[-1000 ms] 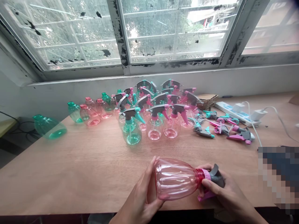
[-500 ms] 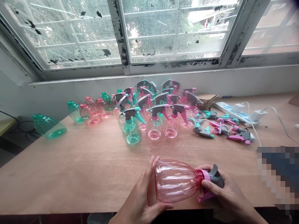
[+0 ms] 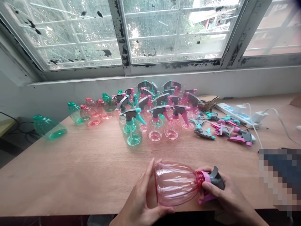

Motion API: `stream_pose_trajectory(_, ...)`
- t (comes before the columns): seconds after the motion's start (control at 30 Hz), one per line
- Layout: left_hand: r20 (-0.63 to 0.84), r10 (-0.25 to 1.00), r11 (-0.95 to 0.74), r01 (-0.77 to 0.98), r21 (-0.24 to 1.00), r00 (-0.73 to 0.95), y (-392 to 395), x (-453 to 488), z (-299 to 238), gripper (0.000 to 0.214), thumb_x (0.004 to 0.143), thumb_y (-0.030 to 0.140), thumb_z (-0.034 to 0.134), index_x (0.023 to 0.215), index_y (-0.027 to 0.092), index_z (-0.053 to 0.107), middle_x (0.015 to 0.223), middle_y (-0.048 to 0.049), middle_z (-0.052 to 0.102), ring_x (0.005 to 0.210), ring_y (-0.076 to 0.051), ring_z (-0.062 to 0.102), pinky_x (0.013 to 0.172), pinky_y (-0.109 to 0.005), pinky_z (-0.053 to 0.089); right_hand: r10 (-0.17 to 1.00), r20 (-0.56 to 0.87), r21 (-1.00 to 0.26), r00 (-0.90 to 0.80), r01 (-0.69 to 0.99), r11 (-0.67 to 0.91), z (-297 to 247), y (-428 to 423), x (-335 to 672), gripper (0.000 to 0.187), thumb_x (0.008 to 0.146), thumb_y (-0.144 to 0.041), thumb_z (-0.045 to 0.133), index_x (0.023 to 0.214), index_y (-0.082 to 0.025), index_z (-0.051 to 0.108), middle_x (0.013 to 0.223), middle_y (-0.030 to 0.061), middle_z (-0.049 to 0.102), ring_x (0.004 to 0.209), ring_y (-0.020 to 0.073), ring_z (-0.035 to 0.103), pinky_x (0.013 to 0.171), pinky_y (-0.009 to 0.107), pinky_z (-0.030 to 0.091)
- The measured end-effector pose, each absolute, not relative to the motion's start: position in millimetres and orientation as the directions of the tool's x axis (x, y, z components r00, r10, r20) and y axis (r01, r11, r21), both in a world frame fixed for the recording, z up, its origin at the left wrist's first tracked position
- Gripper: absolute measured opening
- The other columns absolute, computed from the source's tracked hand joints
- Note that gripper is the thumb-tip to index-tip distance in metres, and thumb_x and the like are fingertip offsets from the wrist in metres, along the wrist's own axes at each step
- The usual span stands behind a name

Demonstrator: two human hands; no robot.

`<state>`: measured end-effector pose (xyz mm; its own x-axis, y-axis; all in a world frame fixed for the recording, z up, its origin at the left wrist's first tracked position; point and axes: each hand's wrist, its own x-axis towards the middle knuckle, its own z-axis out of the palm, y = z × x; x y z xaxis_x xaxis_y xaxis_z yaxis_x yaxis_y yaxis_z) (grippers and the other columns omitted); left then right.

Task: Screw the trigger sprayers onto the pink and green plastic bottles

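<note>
A clear pink spray bottle [image 3: 177, 183] lies sideways between my hands, just above the table's near edge. Its base points left, and its pink collar and grey trigger head [image 3: 215, 180] point right. My left hand [image 3: 143, 194] clasps the base end, thumb below and fingers above and behind. At the neck, my right hand [image 3: 223, 191] is closed round the collar and head, thumb on the pink collar. The pink trigger shows under the right hand; some of the fingers are hidden behind the bottle.
Several assembled spray bottles [image 3: 133, 135] stand mid-table in a cluster. Open green and pink bottles [image 3: 94, 117] are at the left, one green bottle [image 3: 49, 127] at the edge. Loose spray heads [image 3: 223, 128] lie right, before a power strip [image 3: 237, 114] with cables. A window is behind.
The pink spray bottle has shifted very slightly left and turned a little in my hands. Both hands keep their hold; the things on the table stay put.
</note>
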<state>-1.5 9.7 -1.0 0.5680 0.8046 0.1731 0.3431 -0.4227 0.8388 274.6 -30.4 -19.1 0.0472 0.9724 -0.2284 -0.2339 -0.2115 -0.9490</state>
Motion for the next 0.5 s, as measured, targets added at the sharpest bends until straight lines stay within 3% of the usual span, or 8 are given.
stream_pose_trajectory(0.17,0.206,0.817,-0.437,0.344,0.831,0.539,9.0,-0.2,-0.2,0.082,0.091,0.024,0.065,0.155,0.039,0.015,0.160,-0.0064,0.036,0.144,-0.030,0.040,0.119,-0.046,0.036,0.976,-0.211,-0.954,0.056,-0.229,-0.193,-16.4,-30.3,273.8,0.045,0.070,-0.047,0.085,0.097,-0.018,0.066,0.059,0.0012,0.072,0.051,0.0223,0.070,0.054,0.032,0.057)
stream_pose_trajectory(0.23,0.204,0.819,-0.430,0.338,0.838,0.536,8.3,-0.4,-1.2,0.087,0.090,0.028,0.067,0.155,0.040,0.011,0.161,-0.0072,0.035,0.144,-0.031,0.040,0.118,-0.047,0.036,0.974,-0.219,-0.954,0.064,-0.222,-0.200,-15.5,-30.3,273.4,0.045,0.069,-0.048,0.085,0.097,-0.019,0.066,0.060,0.0007,0.072,0.051,0.0225,0.070,0.053,0.032,0.057)
stream_pose_trajectory(0.3,0.191,0.819,-0.414,0.325,0.850,0.542,7.8,-1.4,-1.5,0.109,0.079,0.036,0.080,0.156,0.039,0.003,0.161,-0.0097,0.034,0.144,-0.035,0.039,0.118,-0.052,0.035,0.974,-0.216,-0.959,0.064,-0.205,-0.199,-15.4,-30.3,273.4,0.045,0.069,-0.049,0.085,0.097,-0.019,0.066,0.059,0.0007,0.072,0.051,0.0225,0.070,0.054,0.032,0.057)
stream_pose_trajectory(0.37,0.179,0.821,-0.397,0.317,0.861,0.542,7.7,-3.1,-0.1,0.119,0.071,0.043,0.085,0.156,0.037,0.003,0.160,-0.0115,0.034,0.144,-0.038,0.038,0.118,-0.054,0.033,0.977,-0.207,-0.963,0.060,-0.190,-0.192,-15.9,-30.3,273.6,0.045,0.069,-0.050,0.084,0.097,-0.019,0.067,0.057,0.0004,0.072,0.051,0.0222,0.069,0.054,0.031,0.056)
stream_pose_trajectory(0.5,0.158,0.819,-0.400,0.352,0.846,0.551,9.0,-4.5,3.9,0.098,0.078,0.037,0.081,0.154,0.037,0.019,0.159,-0.0086,0.037,0.143,-0.036,0.039,0.119,-0.050,0.034,0.978,-0.199,-0.964,0.062,-0.194,-0.183,-17.7,-29.5,274.1,0.046,0.070,-0.051,0.083,0.097,-0.019,0.066,0.056,0.0011,0.072,0.051,0.0226,0.069,0.054,0.031,0.055)
